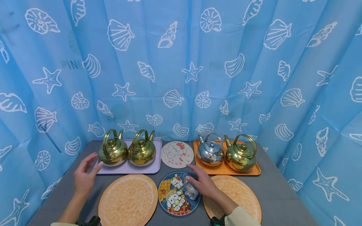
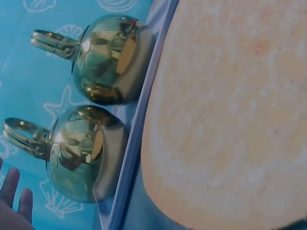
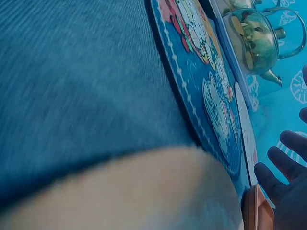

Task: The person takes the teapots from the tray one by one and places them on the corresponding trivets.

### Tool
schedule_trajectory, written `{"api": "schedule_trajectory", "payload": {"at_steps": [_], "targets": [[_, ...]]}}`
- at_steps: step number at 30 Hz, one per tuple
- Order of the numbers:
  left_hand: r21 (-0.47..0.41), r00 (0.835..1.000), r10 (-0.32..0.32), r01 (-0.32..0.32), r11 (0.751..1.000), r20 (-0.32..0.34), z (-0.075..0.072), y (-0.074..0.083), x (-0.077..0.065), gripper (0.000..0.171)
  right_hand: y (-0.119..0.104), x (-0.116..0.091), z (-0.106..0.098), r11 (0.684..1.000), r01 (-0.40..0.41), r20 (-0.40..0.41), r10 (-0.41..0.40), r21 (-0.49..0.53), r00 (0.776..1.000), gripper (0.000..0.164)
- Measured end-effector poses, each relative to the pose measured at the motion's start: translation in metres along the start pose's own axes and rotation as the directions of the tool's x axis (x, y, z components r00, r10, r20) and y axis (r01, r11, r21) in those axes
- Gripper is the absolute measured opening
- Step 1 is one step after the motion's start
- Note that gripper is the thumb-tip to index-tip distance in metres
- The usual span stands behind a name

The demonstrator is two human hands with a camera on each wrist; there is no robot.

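Two gold kettles stand on a lilac tray (image 1: 127, 169): the outer gold kettle (image 1: 113, 153) and the inner gold kettle (image 1: 142, 153). My left hand (image 1: 86, 174) hovers beside the outer one, thumb apart from the fingers, holding nothing. On an orange tray (image 1: 226, 171) are a silver kettle (image 1: 210, 153) and another gold kettle (image 1: 241, 158). My right hand (image 1: 204, 183), also holding nothing, is spread over the edge of a blue cartoon mat (image 1: 176, 196), in front of the silver kettle. In the right wrist view the fingers (image 3: 283, 163) are extended and separated.
Two large round mats with a bread-like print lie in front, a left mat (image 1: 128, 199) and a right mat (image 1: 240, 194). A pale bunny mat (image 1: 177, 154) sits between the trays. A blue shell-print curtain (image 1: 181, 78) hangs around the grey table (image 1: 278, 194).
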State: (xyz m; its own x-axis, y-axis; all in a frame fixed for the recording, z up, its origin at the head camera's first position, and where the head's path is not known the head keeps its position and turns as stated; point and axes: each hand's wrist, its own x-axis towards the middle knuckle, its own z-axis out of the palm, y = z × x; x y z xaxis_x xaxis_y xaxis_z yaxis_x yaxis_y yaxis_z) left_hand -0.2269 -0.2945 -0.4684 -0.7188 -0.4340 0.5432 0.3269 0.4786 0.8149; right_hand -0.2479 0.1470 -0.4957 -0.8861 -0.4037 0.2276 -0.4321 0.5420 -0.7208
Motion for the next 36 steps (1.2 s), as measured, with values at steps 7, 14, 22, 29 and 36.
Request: {"api": "schedule_trajectory", "payload": {"at_steps": [7, 14, 22, 29, 36], "targets": [[-0.034, 0.999, -0.030, 0.030, 0.999, -0.018, 0.006, -0.004, 0.007, 0.043, -0.002, 0.007, 0.010, 0.999, -0.012, 0.014, 0.011, 0.052, 1.000, 0.050], [-0.041, 0.998, -0.059, 0.058, 0.997, -0.016, 0.011, 0.012, 0.012, 0.044, -0.005, 0.018, 0.022, 0.993, 0.009, 0.014, -0.011, 0.116, 1.000, 0.050], [-0.048, 0.997, -0.079, 0.079, 0.996, 0.001, 0.016, 0.019, 0.023, 0.047, -0.009, 0.031, 0.036, 0.989, -0.020, 0.004, 0.019, 0.145, 1.000, 0.048], [-0.072, 0.996, -0.092, 0.091, 0.993, -0.003, 0.021, 0.002, 0.035, 0.049, -0.013, 0.038, 0.046, 0.989, -0.031, -0.011, 0.033, 0.147, 0.999, 0.049], [-0.079, 0.996, -0.085, 0.084, 0.993, -0.002, 0.024, 0.004, 0.048, 0.050, -0.017, 0.047, 0.058, 0.983, -0.064, -0.014, 0.068, 0.174, 0.998, 0.049]]}}
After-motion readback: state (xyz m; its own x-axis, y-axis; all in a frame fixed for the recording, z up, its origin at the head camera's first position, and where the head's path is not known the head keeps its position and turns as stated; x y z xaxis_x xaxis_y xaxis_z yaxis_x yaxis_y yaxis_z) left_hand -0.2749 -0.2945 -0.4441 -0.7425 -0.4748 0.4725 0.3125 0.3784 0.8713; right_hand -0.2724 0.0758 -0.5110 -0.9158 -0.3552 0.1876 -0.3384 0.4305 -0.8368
